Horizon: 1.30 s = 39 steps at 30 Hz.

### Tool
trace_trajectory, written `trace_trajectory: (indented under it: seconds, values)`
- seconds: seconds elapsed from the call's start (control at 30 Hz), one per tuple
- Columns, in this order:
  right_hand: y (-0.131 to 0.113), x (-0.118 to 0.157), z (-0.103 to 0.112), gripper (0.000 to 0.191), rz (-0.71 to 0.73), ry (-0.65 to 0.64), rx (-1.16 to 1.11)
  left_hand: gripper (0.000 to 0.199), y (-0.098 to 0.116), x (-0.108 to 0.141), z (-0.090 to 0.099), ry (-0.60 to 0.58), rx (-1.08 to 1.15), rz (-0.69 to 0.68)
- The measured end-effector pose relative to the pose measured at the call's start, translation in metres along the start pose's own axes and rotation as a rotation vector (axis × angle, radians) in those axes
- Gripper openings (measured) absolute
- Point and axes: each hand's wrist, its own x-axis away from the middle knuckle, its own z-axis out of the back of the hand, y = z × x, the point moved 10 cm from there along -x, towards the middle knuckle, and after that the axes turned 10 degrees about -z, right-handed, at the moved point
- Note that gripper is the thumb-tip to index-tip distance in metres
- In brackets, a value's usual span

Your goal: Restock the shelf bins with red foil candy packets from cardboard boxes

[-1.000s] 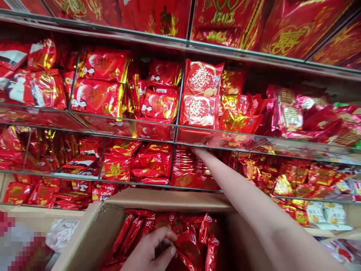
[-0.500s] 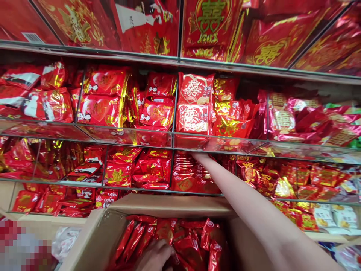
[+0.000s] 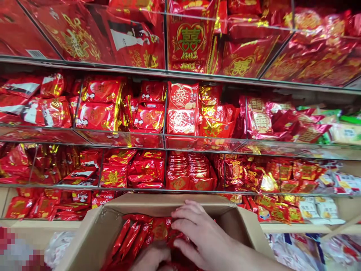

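Already two packet rows sit shelved at twelve o'clock from the carton, while red foil packets remain inside, by the right hand, grip apart, and left hand, grip too hidden to tell.

Left hand, right hand — at red packets, open carton

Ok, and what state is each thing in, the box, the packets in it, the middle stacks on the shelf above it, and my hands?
Cardboard box: open at the top, partly filled.
Red packets in the box: several on edge at the left, leaning.
Packets on the shelf above: stacked in two neat rows.
Left hand: inside the box, fingers partly hidden, grip unclear.
Right hand: over the packets, thumb and fingers apart.
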Motion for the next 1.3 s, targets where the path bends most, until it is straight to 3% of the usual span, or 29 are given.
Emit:
trace_trajectory:
  seconds: [0.07, 0.17, 0.3, 0.43, 0.57, 0.67, 0.73, 0.87, 0.97, 1.07, 1.17, 1.3]
  values:
    - [-0.001, 0.002, 0.000, 0.032, -0.015, -0.012, -0.043, 0.020, 0.010, -0.002, 0.028, 0.151, 0.174, 0.029]
    - [0.010, -0.001, 0.010, 0.038, -0.068, 0.089, -0.096, 0.026, 0.021, 0.001, 0.066, 0.404, 0.516, 0.055]
    - [0.042, -0.005, 0.019, 0.044, -0.247, 0.241, -0.294, 0.022, 0.026, 0.005, 0.071, 0.550, 0.969, 0.099]
    - [0.064, -0.010, 0.018, 0.039, -0.370, 0.258, -0.561, 0.021, 0.031, 0.008, 0.073, 0.649, 1.064, 0.084]
    - [0.064, -0.016, 0.020, 0.026, -0.377, 0.229, -0.539, 0.018, 0.029, 0.007, 0.071, 0.646, 1.031, 0.073]
    - [0.063, -0.016, 0.020, 0.013, -0.389, 0.226, -0.535, 0.026, 0.024, 0.005, 0.063, 0.556, 0.964, 0.085]
    - [0.061, -0.015, 0.017, 0.013, -0.391, 0.197, -0.567, 0.034, 0.025, 0.003, 0.060, 0.488, 0.907, 0.060]
    - [0.054, -0.015, 0.006, 0.038, -0.407, 0.007, -0.590, 0.027, 0.034, 0.003, 0.067, 0.487, 0.820, -0.008]
    - [0.060, -0.018, 0.007, 0.027, -0.470, -0.079, -0.737, 0.032, 0.035, 0.007, 0.073, 0.523, 0.726, 0.008]
    - [0.103, -0.023, 0.023, 0.021, -0.672, 0.066, -0.888, 0.037, 0.025, 0.011, 0.071, 0.530, 0.671, 0.070]
    - [0.159, -0.031, 0.041, 0.018, -0.879, 0.278, -0.752, 0.033, 0.017, 0.009, 0.057, 0.434, 0.646, 0.114]
    - [0.201, -0.076, 0.057, 0.032, -0.835, 0.449, -0.537, 0.029, 0.016, 0.008, 0.039, 0.320, 0.634, 0.140]
